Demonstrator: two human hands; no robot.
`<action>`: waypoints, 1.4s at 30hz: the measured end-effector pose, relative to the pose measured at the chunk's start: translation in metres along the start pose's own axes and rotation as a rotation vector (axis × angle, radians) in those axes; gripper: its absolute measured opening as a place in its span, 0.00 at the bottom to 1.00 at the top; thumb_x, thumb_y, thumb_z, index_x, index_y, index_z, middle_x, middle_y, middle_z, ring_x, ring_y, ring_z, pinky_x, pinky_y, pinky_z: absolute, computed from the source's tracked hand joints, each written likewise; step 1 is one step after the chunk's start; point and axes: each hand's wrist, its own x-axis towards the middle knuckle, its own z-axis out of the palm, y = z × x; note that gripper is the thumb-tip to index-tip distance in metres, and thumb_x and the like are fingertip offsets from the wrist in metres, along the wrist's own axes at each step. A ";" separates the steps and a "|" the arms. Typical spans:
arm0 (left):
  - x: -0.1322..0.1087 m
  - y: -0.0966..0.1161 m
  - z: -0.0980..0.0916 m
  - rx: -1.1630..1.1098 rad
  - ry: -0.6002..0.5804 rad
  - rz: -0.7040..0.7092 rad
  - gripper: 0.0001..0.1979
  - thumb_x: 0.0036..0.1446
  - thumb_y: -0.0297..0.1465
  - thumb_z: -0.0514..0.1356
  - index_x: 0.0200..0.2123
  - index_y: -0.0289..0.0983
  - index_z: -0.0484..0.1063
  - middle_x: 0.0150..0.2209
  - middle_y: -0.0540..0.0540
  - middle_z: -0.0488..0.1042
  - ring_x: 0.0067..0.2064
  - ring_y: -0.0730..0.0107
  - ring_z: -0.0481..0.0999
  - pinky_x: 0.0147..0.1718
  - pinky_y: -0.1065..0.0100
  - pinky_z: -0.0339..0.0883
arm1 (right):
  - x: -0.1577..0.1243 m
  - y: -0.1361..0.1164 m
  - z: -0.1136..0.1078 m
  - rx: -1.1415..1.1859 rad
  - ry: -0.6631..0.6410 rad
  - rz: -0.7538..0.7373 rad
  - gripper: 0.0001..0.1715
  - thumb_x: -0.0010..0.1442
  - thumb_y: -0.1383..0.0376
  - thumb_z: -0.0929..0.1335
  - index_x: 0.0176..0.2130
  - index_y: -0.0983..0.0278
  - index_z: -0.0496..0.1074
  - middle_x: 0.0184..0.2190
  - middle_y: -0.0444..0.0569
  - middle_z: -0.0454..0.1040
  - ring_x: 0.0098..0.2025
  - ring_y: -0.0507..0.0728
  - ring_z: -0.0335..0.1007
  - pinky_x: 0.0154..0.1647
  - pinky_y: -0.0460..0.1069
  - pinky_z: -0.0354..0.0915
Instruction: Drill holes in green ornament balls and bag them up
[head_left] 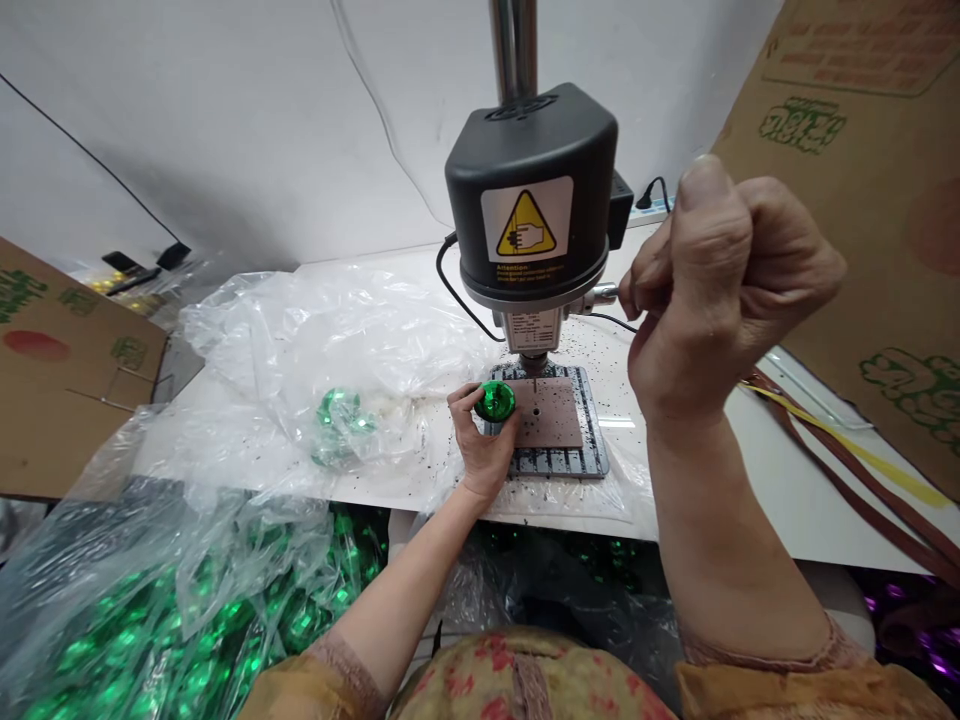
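My left hand (484, 447) pinches a shiny green ball (495, 401) between thumb and fingers. It holds the ball at the left part of a brown board (555, 425), which lies on the slotted metal base (596, 445) of a small bench drill press (529, 190). The thin bit points down over the board, to the right of the ball and apart from it. My right hand (720, 280) is closed in a fist at the feed lever (604, 293) on the machine's right side; most of the lever is hidden by the fingers.
Clear plastic bags (322, 320) cover the left of the white table, with several green balls (341, 412) under them. More green balls (172, 640) fill a bag at lower left. Cardboard boxes (67, 370) stand at both sides. Dark shavings surround the base. Brown and yellow straps (840, 450) lie right.
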 end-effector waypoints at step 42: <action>0.052 0.125 -0.039 -1.273 -0.139 -1.399 0.24 0.62 0.50 0.54 0.43 0.33 0.72 0.41 0.38 0.76 0.36 0.68 0.78 0.45 0.62 0.76 | 0.000 0.005 -0.001 0.067 -0.009 -0.070 0.25 0.62 0.69 0.65 0.18 0.63 0.51 0.13 0.36 0.52 0.16 0.43 0.49 0.22 0.47 0.47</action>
